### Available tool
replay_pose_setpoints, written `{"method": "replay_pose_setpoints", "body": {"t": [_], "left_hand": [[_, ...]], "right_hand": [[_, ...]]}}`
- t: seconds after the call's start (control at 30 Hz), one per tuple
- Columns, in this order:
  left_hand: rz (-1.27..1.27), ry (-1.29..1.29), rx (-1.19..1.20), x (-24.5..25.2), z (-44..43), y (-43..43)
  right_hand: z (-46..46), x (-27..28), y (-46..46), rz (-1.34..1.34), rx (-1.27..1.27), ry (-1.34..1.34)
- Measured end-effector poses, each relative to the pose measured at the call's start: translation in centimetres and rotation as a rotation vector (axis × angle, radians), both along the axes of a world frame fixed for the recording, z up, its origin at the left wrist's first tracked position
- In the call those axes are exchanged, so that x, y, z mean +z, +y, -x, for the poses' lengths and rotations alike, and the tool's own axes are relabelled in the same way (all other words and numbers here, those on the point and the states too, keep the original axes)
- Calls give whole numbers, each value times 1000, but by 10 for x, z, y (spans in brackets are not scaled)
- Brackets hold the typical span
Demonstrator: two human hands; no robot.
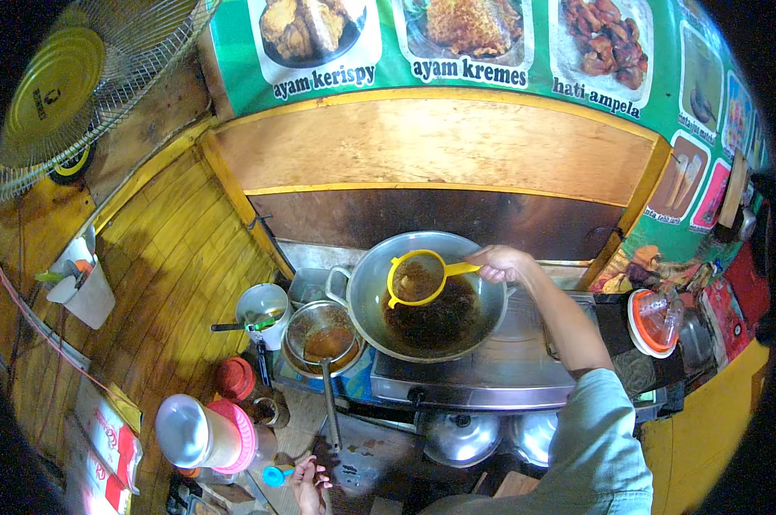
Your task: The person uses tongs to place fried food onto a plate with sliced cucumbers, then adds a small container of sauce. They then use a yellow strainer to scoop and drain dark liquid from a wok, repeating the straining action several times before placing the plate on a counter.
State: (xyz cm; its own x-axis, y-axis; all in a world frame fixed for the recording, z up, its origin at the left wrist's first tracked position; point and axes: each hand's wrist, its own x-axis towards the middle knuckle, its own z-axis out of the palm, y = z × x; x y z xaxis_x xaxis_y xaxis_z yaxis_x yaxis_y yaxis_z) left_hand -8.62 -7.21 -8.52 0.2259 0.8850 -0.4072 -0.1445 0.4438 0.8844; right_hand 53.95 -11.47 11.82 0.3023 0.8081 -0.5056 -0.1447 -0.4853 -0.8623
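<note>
My right hand [505, 262] grips the handle of a yellow plastic strainer [417, 278] from the right. Pale brown bits sit in its mesh, above a large metal wok [368, 322] with dark brown liquid [439, 328] in it. The wok stands on a steel gas stove [478, 376]. Low in the picture, my left hand [309, 486] has its fingers curled at the handle of a small blue plastic scoop [275, 476]. A metal sieve with a long handle [320, 331] rests on a pan left of the wok, with reddish-brown liquid in view.
A white bucket with utensils [252, 302], a red-lidded container [235, 380] and a tall tub with a pink lid [233, 438] stand left. Metal lids [462, 441] lie below the stove. At the right is an orange-and-white container [655, 322]. A fan [53, 96] hangs upper left.
</note>
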Motion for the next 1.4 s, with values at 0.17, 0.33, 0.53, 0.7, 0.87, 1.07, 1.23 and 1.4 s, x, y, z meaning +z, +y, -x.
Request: {"method": "replay_pose_setpoints", "body": {"t": [0.17, 0.33, 0.53, 0.7, 0.87, 1.07, 1.23, 1.4], "left_hand": [[-2, -24, -1, 2, 0, -1], [15, -4, 16, -1, 4, -1], [6, 27, 36, -7, 9, 1], [5, 3, 25, -4, 8, 2], [-4, 26, 29, -3, 8, 2], [0, -16, 26, -9, 12, 3], [1, 2, 59, -6, 9, 1], [27, 4, 63, -4, 9, -1]], "right_hand": [[-8, 18, -20, -9, -74, -96], [-29, 35, -31, 89, -99, -370], [-69, 15, -12, 311, 110, -941], [-75, -28, 38, 367, 460, -1205], [-35, -46, 63, 397, 266, -683], [3, -58, 78, 190, 192, -30], [16, -56, 70, 109, 88, 128], [18, -48, 52, -15, -15, 245]]}}
